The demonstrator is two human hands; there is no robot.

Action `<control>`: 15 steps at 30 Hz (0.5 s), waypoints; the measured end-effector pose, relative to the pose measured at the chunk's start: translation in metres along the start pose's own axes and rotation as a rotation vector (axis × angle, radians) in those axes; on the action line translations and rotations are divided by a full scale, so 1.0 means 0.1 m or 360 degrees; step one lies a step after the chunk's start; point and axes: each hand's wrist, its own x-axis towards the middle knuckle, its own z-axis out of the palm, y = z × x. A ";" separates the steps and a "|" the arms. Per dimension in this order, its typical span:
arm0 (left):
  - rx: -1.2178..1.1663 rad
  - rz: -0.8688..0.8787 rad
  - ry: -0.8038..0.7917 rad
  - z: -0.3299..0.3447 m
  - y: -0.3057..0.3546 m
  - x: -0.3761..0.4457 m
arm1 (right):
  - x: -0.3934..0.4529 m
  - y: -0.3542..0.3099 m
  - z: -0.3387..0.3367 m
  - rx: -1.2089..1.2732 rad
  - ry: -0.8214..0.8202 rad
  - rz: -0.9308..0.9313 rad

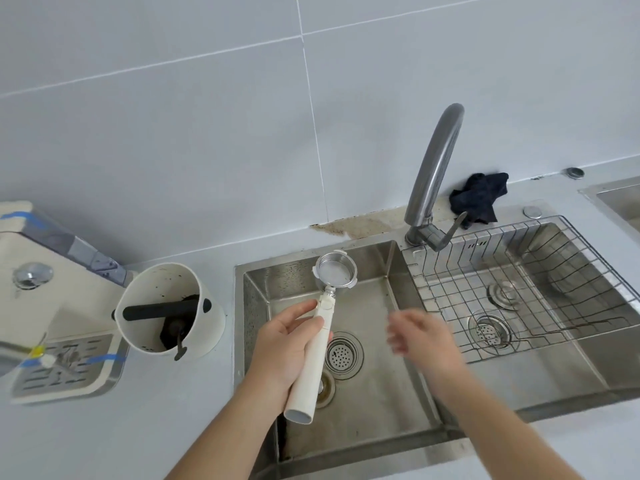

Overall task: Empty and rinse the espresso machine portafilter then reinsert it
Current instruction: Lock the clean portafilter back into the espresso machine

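Note:
The portafilter (335,271) has a round metal basket and a long cream handle. My left hand (287,344) grips that handle and holds the basket face up over the left sink basin (377,403); the basket looks empty inside. My right hand (420,336) is blurred over the same basin, to the right of the portafilter, with fingers apart and nothing in it. The faucet (434,168) arches above the divider between the basins, and no water runs from it. The cream espresso machine (38,306) stands at the far left with its drip tray (65,372).
A white knock box (207,317) with a black bar and dark coffee grounds inside stands between the machine and the sink. A wire rack (446,271) lies in the right basin. A dark cloth (479,199) sits behind the faucet by the tiled wall.

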 end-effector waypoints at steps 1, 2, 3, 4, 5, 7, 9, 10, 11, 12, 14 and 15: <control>0.0010 0.0001 0.0012 -0.01 -0.01 0.00 | -0.12 0.12 0.15 0.0020 -0.0117 0.0060; 0.0005 0.0004 0.0020 -0.01 -0.02 0.00 | -0.24 0.20 0.27 0.0058 -0.0212 0.0103; -0.0013 0.0005 0.0028 -0.02 -0.04 -0.01 | -0.36 0.23 0.39 0.0103 -0.0303 0.0131; -0.0043 0.0000 0.0024 -0.02 -0.05 -0.01 | -0.46 0.22 0.46 0.0176 -0.0372 0.0149; -0.0090 -0.0023 0.0028 -0.04 -0.07 -0.01 | -0.55 0.21 0.53 0.0246 -0.0442 0.0157; -0.0191 -0.0086 0.0025 -0.07 -0.09 -0.03 | -0.67 0.18 0.61 0.0349 -0.0569 0.0162; -0.0236 -0.0124 0.0025 -0.12 -0.12 -0.04 | -0.77 0.17 0.67 0.0367 -0.0694 0.0147; -0.0237 -0.0122 0.0026 -0.14 -0.14 -0.05 | -0.81 0.17 0.68 0.0348 -0.0743 0.0145; -0.0234 -0.0115 0.0025 -0.16 -0.15 -0.06 | -0.84 0.18 0.70 0.0324 -0.0775 0.0148; -0.0238 -0.0113 0.0026 -0.21 -0.17 -0.08 | -0.88 0.18 0.73 0.0315 -0.0797 0.0157; -0.0268 -0.0110 0.0020 -0.29 -0.20 -0.12 | -0.91 0.17 0.79 0.0291 -0.0823 0.0168; -0.0277 -0.0106 0.0015 -0.32 -0.20 -0.13 | -0.92 0.18 0.81 0.0277 -0.0838 0.0163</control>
